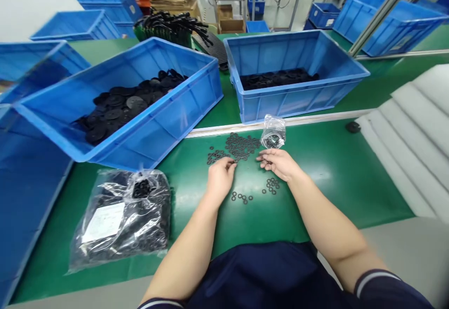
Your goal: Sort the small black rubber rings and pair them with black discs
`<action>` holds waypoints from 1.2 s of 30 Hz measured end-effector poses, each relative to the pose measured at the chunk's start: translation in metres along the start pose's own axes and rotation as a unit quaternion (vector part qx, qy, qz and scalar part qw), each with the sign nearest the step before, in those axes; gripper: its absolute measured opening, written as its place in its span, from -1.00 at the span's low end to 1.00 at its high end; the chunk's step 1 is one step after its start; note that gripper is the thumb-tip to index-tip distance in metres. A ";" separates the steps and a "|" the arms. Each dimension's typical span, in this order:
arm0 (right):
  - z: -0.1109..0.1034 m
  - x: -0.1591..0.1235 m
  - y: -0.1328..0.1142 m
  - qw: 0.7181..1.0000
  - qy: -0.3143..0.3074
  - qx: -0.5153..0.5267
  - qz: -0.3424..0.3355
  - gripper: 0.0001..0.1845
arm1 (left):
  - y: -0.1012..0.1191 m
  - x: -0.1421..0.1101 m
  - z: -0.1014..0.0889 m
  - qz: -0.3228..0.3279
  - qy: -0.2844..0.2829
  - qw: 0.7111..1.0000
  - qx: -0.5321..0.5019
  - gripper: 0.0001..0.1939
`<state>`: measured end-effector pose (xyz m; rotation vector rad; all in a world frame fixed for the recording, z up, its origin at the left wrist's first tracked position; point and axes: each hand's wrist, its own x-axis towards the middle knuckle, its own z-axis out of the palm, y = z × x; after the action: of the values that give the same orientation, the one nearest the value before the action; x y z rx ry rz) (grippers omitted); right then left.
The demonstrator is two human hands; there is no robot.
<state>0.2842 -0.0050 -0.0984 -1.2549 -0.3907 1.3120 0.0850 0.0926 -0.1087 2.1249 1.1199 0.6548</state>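
Observation:
Small black rubber rings (242, 146) lie in a loose pile on the green mat, with smaller groups scattered in front of it (271, 185). My left hand (220, 179) pinches at the pile's left edge, a ring apparently between thumb and finger. My right hand (276, 163) rests just below the pile, fingers curled toward it, and its fingertips hide whatever they may hold. Behind it stands a small clear plastic bag of dark rings (272, 132). A large clear bag of black parts (121, 220) with a white label lies to my left.
A blue crate of black discs (189, 108) stands at the left, and another (301, 103) at the back. A ridged white foam pad (410, 131) lies to the right, with one black disc (352, 127) nearby. More blue crates stand beyond.

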 end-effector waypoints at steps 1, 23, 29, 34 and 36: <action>-0.001 0.001 0.000 1.000 0.003 -0.001 0.002 -0.85 | 0.000 0.000 -0.001 0.001 0.016 0.999 0.035 -0.86; 0.005 -0.007 -0.001 0.998 -0.036 -0.053 -0.015 -0.71 | 0.025 -0.027 0.024 0.122 -0.072 0.988 -0.055 -0.85; 0.023 -0.013 0.014 0.982 -0.053 -0.177 -0.035 -0.70 | 0.025 -0.020 0.023 -0.112 -0.028 0.953 -0.280 -0.81; 0.031 -0.014 0.018 0.976 -0.028 -0.206 -0.067 -0.75 | 0.030 -0.021 0.024 -0.130 -0.047 0.931 -0.339 -0.78; 0.030 -0.014 0.018 0.975 -0.020 -0.208 -0.073 -0.75 | 0.029 -0.022 0.025 -0.125 -0.040 0.935 -0.329 -0.78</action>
<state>0.2465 -0.0070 -0.0974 -1.5138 -0.8048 1.1647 0.1062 0.0535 -0.1069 1.4004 0.9325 0.6932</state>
